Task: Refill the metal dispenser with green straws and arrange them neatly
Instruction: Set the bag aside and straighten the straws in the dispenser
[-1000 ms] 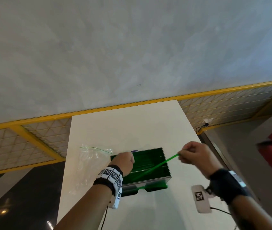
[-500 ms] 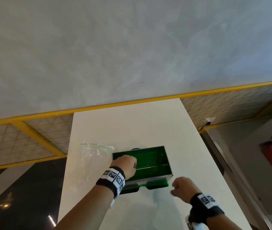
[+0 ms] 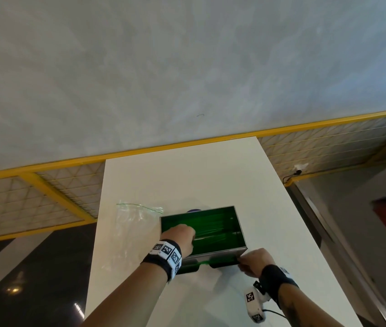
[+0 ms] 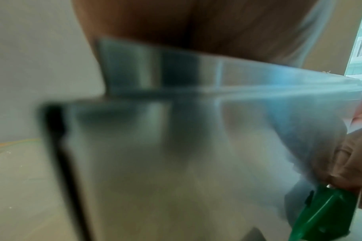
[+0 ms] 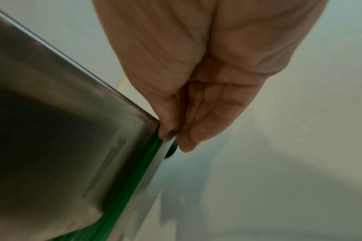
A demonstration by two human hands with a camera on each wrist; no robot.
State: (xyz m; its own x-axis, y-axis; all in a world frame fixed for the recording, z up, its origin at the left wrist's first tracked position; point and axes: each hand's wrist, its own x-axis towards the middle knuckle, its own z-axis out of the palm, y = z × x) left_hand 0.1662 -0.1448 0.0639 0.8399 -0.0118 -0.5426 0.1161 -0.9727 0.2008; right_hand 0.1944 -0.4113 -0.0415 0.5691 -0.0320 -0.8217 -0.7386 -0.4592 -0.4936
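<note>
1. The right hand [image 3: 254,258] grips the lower right corner of the dispenser [image 3: 239,223]; in the right wrist view its thumb and fingers [image 5: 198,124] pinch together at the corner of the metal wall, right at the end of a green strip along the bottom edge.
2. The left hand [image 3: 180,237] rests over the dispenser's near left rim with its fingers reaching down inside; whether this grip closes on anything cannot be told, since the left wrist view is blurred and shows only the palm above the metal wall [image 4: 175,146].
3. The dispenser stands low in the centre of the head view, on the white table [image 3: 187,180], open at the top.
4. Green straws [image 3: 213,228] lie lengthwise inside it, left to right, and a few show in the slot at its front base [image 3: 203,262].
5. A clear bag [image 3: 135,223] lies flat on the table just left of the dispenser.
6. Both wrists carry black bands with printed markers.
</note>
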